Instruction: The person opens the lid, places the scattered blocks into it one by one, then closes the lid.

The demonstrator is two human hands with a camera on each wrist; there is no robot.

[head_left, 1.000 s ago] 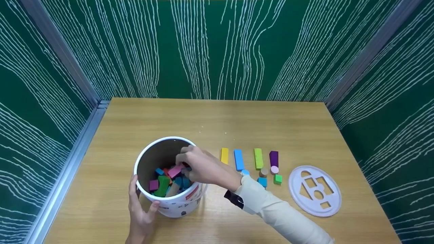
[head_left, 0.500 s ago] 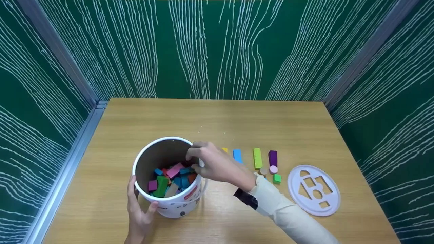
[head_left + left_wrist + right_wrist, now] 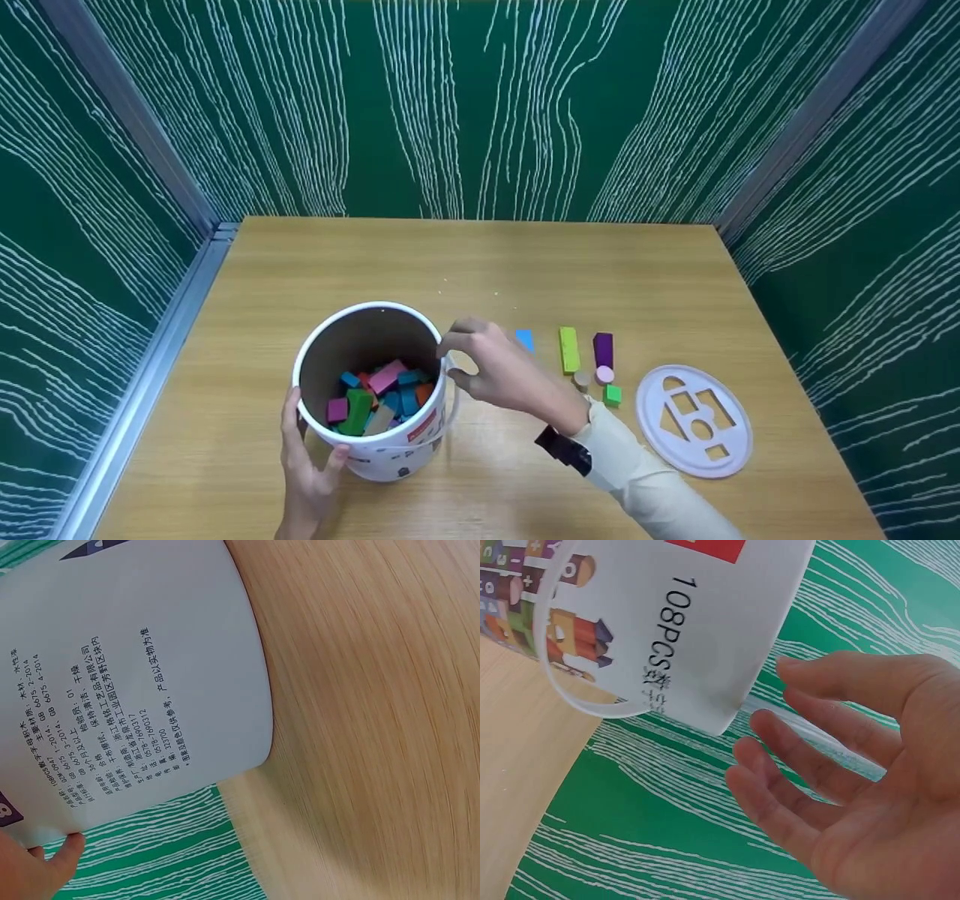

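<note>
White bucket [image 3: 382,466], upright on a wooden table [image 3: 225,450], part-filled with coloured blocks [image 3: 360,411], standing between the hands: left hand [image 3: 311,484] gripping it at near left; right hand [image 3: 501,369] released, fingers loosely bent, just beside its right rim; loose blocks [image 3: 569,350] and pierced disc [image 3: 652,394] farther right.

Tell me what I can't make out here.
Head view: rest of the blue block, behind the right hand.
Head view: floor of the bucket, under coloured blocks.
Left wrist view: most of the left hand, cut off by the edges.
Right wrist view: part of the red label, beyond the top edge.
</note>
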